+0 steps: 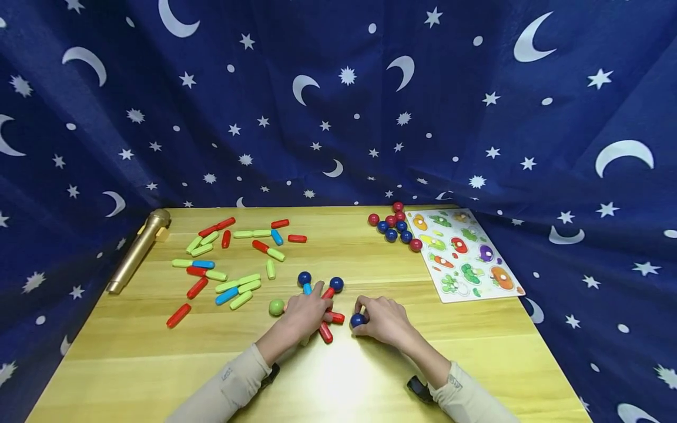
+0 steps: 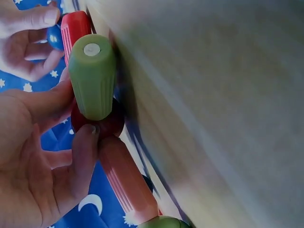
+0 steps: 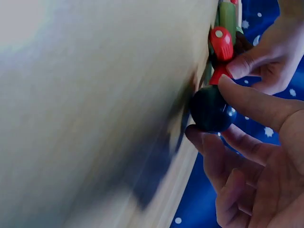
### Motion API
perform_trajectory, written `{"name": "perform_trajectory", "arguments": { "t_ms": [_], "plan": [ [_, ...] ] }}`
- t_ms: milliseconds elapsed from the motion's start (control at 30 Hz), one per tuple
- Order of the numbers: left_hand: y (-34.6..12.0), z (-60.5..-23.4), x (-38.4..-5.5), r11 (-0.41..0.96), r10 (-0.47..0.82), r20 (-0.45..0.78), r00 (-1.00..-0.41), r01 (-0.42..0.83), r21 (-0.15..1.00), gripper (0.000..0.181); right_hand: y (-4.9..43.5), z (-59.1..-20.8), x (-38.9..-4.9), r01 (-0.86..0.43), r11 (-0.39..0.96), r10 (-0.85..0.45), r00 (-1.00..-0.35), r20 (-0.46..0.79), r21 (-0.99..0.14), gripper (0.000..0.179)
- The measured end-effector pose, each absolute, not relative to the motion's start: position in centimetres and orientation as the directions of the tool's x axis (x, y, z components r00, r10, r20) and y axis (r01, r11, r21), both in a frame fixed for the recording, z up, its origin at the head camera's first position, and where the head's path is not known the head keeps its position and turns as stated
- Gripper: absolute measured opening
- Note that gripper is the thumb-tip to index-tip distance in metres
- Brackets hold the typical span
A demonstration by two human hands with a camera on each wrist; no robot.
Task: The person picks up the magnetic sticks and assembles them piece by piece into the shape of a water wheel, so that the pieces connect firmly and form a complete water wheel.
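Observation:
My left hand (image 1: 302, 316) pinches the dark red ball (image 2: 113, 121) at the centre of a star-shaped piece. Ribbed rods radiate from it, including a red rod (image 1: 325, 333), a green rod (image 2: 92, 78) and a blue rod (image 1: 307, 288). Blue balls (image 1: 336, 284) cap two far rods, and a green ball (image 1: 277, 307) sits at the left. Just right of the piece, my right hand (image 1: 388, 322) holds a single blue ball (image 1: 357, 320) between thumb and fingers. That ball is close to the end of a red rod (image 1: 336, 318); whether they touch I cannot tell.
Several loose red, green and blue rods (image 1: 227, 286) lie to the left. Red and blue balls (image 1: 391, 235) cluster at the back right, beside a white vegetable puzzle board (image 1: 449, 298). A gold microphone (image 1: 138, 249) rests along the left edge; a starry blue curtain (image 1: 349, 117) hangs behind.

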State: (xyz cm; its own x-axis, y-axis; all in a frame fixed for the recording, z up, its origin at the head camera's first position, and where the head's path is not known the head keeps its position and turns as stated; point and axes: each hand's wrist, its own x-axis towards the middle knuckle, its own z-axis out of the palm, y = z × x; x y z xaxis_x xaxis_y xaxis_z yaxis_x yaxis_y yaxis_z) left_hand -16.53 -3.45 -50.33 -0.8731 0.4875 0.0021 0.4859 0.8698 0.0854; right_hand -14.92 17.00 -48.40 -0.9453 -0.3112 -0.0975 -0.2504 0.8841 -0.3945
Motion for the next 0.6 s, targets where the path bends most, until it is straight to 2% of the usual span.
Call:
{"name": "perform_trajectory", "arguments": {
  "t_ms": [467, 600],
  "plan": [
    [-3.5, -50.6, -15.7, 0.877, 0.43, 0.041, -0.902, 0.428, 0.216, 0.018, 16.1, -48.8, -16.0, -0.317, 0.869, -0.354, -0.935, -0.031, -0.38, 0.033],
    [-4.0, -50.4, -15.2, 0.881, 0.427, 0.095, -0.899, 0.438, 0.178, 0.023, 16.0, -49.0, -16.8, -0.328, 0.865, -0.362, -0.932, -0.02, -0.38, 0.032]
  ]
}}
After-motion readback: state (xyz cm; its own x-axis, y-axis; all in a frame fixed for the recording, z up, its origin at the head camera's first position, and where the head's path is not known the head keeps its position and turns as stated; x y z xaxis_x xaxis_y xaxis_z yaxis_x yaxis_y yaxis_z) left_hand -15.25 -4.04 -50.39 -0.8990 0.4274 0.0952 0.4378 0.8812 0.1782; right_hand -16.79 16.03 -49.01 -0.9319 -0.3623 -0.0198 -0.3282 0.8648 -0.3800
